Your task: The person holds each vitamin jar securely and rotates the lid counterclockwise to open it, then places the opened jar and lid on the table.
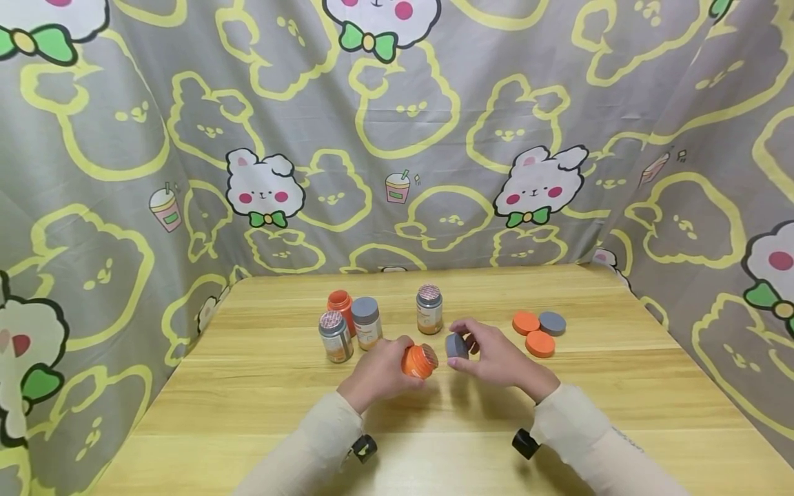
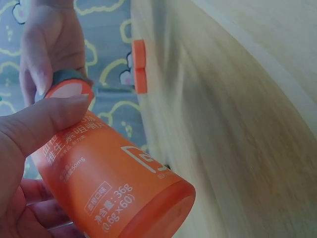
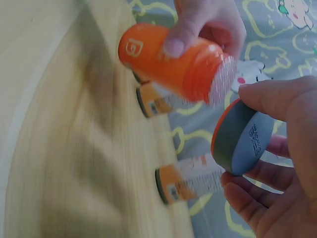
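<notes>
My left hand [image 1: 380, 373] grips an orange bottle [image 1: 415, 364] above the table, tilted so that its mouth faces right. A patterned seal [image 3: 224, 82] covers that mouth in the right wrist view. Opposite it, my right hand [image 1: 494, 357] pinches a grey cap [image 1: 457, 346] between thumb and fingers. An orange-red edge shows along the cap's far side in the right wrist view. A small gap separates cap and bottle there. White print covers the bottle's side [image 2: 114, 173] in the left wrist view, with the thumb lying near its neck.
Left of the hands stand an uncapped orange bottle [image 1: 340, 313], a grey-capped bottle [image 1: 367, 325] and a sealed grey bottle [image 1: 336, 337]. Another sealed grey bottle [image 1: 429, 310] stands behind the hands. Two orange caps [image 1: 540, 344] and a grey cap [image 1: 552, 323] lie at right. A patterned curtain [image 1: 397, 234] surrounds the table.
</notes>
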The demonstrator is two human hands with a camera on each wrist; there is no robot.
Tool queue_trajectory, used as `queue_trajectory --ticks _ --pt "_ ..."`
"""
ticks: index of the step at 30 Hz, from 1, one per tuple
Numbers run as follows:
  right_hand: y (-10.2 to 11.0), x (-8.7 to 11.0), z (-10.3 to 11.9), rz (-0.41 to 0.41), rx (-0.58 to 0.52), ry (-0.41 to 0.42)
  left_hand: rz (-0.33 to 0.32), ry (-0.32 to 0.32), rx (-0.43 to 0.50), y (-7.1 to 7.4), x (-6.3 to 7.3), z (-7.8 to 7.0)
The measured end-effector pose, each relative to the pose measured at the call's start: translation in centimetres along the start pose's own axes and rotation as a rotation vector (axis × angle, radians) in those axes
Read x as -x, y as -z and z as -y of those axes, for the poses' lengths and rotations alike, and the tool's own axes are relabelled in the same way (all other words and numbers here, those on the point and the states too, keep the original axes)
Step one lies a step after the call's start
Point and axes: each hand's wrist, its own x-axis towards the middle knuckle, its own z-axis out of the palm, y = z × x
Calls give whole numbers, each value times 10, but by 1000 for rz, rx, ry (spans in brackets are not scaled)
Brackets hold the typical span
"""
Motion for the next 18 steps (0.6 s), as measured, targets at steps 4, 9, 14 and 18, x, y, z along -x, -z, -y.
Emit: queue_trajectory --ticks 4,9,14,18 --pt "6 4 -11 -48 40 -97 -5 29 31 1 2 7" --pt "16 10 -28 -97 101 -169 -26 59 83 6 5 19" --pt "30 18 -45 -136 122 -188 -75 55 115 11 10 31" --pt "40 26 -59 -147 125 -233 -88 75 145 16 15 38"
